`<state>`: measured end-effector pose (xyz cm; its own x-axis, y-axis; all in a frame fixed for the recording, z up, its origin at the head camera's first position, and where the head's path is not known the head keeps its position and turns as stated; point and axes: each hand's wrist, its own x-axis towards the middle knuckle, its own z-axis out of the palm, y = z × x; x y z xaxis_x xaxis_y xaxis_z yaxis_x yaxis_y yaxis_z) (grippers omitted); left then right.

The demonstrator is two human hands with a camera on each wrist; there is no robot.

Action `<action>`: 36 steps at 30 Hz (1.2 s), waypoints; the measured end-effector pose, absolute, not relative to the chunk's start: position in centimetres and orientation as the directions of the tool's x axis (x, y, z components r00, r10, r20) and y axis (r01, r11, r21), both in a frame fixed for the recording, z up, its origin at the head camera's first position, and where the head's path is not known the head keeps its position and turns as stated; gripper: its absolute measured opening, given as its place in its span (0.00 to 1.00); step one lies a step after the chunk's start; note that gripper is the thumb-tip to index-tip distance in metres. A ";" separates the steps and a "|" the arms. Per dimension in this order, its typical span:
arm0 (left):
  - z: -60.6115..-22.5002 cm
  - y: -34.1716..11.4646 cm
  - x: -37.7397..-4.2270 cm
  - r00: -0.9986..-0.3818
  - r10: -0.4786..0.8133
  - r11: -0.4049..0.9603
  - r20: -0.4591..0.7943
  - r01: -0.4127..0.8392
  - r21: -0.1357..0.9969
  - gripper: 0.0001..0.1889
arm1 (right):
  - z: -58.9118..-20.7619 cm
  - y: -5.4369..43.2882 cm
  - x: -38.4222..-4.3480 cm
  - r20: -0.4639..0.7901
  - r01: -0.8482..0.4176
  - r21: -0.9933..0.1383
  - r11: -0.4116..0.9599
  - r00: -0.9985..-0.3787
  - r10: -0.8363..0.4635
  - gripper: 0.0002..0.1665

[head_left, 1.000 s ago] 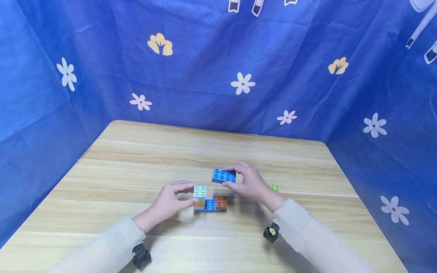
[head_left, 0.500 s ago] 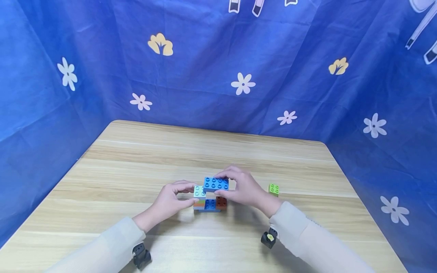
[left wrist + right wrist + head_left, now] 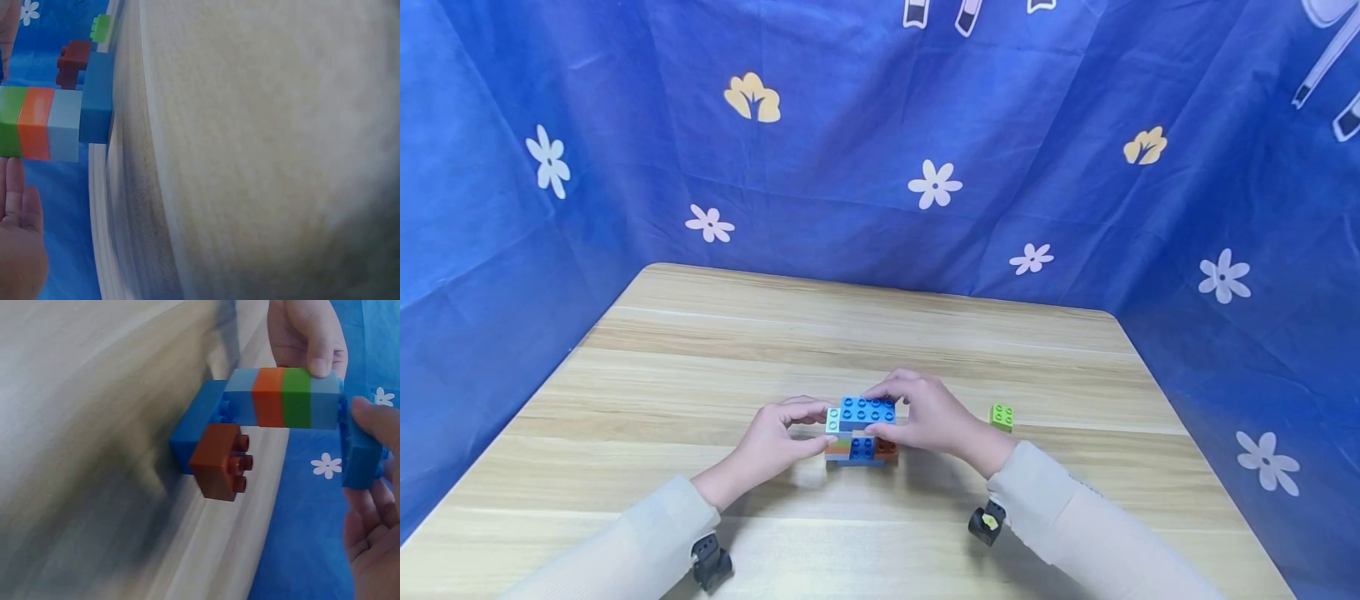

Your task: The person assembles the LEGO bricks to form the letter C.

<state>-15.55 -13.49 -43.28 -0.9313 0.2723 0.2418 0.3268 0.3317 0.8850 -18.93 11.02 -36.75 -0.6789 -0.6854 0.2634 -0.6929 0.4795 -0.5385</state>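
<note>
My right hand (image 3: 936, 421) pinches a long blue brick (image 3: 868, 410) between thumb and fingers. That brick sits level at the top of a column, over the right part of the top light blue brick (image 3: 323, 403), its other end jutting out to the right. Below it come a green brick (image 3: 295, 398), an orange brick (image 3: 267, 397) and another light blue one. A blue base brick (image 3: 194, 437) carries the column, plus a reddish-brown brick (image 3: 215, 464) at its right end. With thumb in front and fingers behind, my left hand (image 3: 767, 446) grips the column near its top.
To the right of my right hand a lime green brick (image 3: 1002, 417) stands on the wooden table (image 3: 737, 333). Blue cloth (image 3: 850, 125) with flower prints hangs behind and along both sides of the table. Each wrist carries a small black camera (image 3: 710, 562).
My right hand has moved left and down, bringing the long blue brick from the right, above the build, onto the column's top. The left hand has kept its place.
</note>
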 end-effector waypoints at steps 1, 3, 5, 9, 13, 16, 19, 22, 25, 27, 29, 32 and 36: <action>-43.3 -13.5 -15.5 -0.930 0.273 0.330 0.245 0.329 0.885 0.18 | -36.6 11.0 -18.9 0.253 -0.689 -0.538 0.485 -0.681 -0.687 0.22; -43.3 -13.5 -15.5 -0.928 0.275 0.322 0.250 0.334 0.886 0.18 | -36.4 10.9 -18.9 0.234 -0.684 -0.533 0.497 -0.684 -0.691 0.21; -43.3 -13.4 -15.5 -0.927 0.275 0.317 0.254 0.337 0.886 0.18 | -36.2 10.8 -18.9 0.216 -0.679 -0.533 0.505 -0.686 -0.695 0.21; -43.2 -13.4 -15.5 -0.925 0.272 0.310 0.265 0.345 0.886 0.18 | -35.8 10.7 -18.8 0.181 -0.667 -0.529 0.525 -0.693 -0.698 0.21; -43.1 -13.3 -15.5 -0.922 0.273 0.324 0.274 0.357 0.876 0.19 | -35.4 10.5 -18.6 0.150 -0.654 -0.524 0.546 -0.702 -0.696 0.21; -42.9 -13.4 -15.6 -0.917 0.289 0.338 0.275 0.367 0.867 0.19 | -35.2 10.4 -18.6 0.137 -0.645 -0.529 0.552 -0.707 -0.694 0.21; -42.6 -13.3 -15.7 -0.912 0.314 0.343 0.263 0.367 0.865 0.20 | -35.2 10.5 -18.6 0.133 -0.640 -0.537 0.550 -0.708 -0.693 0.21; -42.2 -13.2 -15.7 -0.911 0.331 0.342 0.248 0.360 0.868 0.21 | -35.2 10.5 -18.5 0.137 -0.640 -0.543 0.544 -0.706 -0.695 0.20; -41.6 -12.9 -15.7 -0.910 0.335 0.335 0.242 0.356 0.872 0.23 | -35.3 10.5 -18.6 0.143 -0.641 -0.549 0.536 -0.704 -0.696 0.20; -41.3 -12.6 -15.7 -0.911 0.331 0.323 0.246 0.354 0.878 0.23 | -35.4 10.6 -18.6 0.148 -0.645 -0.550 0.531 -0.701 -0.698 0.20; -41.2 -12.3 -15.7 -0.911 0.322 0.308 0.256 0.357 0.882 0.22 | -35.4 10.6 -18.6 0.156 -0.649 -0.549 0.527 -0.698 -0.698 0.20; -41.2 -11.9 -15.8 -0.916 0.298 0.287 0.268 0.354 0.890 0.21 | -35.5 10.6 -18.6 0.167 -0.658 -0.544 0.520 -0.693 -0.701 0.20; -41.4 -11.7 -15.7 -0.924 0.266 0.269 0.275 0.345 0.899 0.20 | -35.6 10.7 -18.7 0.180 -0.668 -0.535 0.517 -0.689 -0.702 0.20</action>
<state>-15.68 -11.68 -41.42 -0.9238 0.2664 0.2749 0.3450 0.2686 0.8993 -18.69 10.71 -35.64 -0.6888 -0.7022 0.1801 -0.6675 0.5174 -0.5355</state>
